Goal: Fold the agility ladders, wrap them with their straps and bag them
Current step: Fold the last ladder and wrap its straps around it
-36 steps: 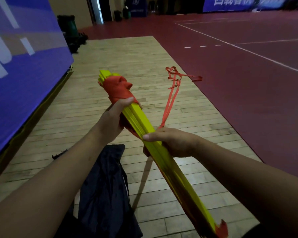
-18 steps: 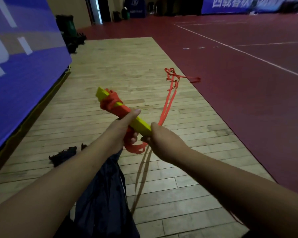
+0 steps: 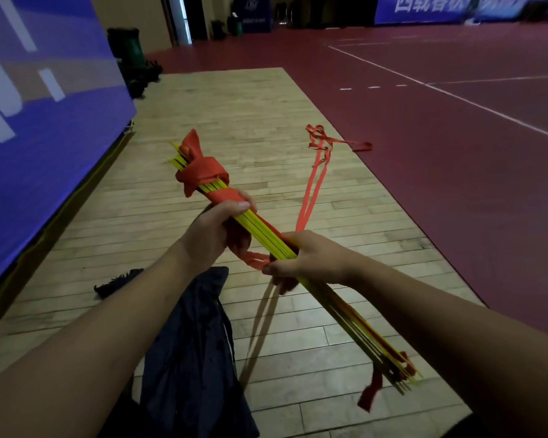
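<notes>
Ladder bundle (image 3: 266, 237): yellow slats stacked flat, held in the air above the wooden floor (image 3: 241, 115), lying slantwise with its far end up-left and its near end low-right.

Red strap (image 3: 203, 175) is wound thickly round the bundle's far end, with a bunched end sticking up past the slat tips. A short red end hangs off the bundle's near end.

Left hand (image 3: 215, 238) grips the bundle just below the red wrap, fingers curled round it, thumb across the top.

Right hand (image 3: 310, 260) grips the bundle mid-length, fingers curled round it. A red loop shows under the bundle between the two hands; which fingers hold it, cannot tell.

Loose strap tail (image 3: 314, 191) runs from the bundle at the right hand away to the floor beyond, ending in a tangle.

Dark bag (image 3: 190, 343) lies crumpled below the bundle. Small black item (image 3: 117, 282) on the floor left of the bundle. Blue banner (image 3: 45, 128) stands farther left; red court (image 3: 456, 153) to the right.
</notes>
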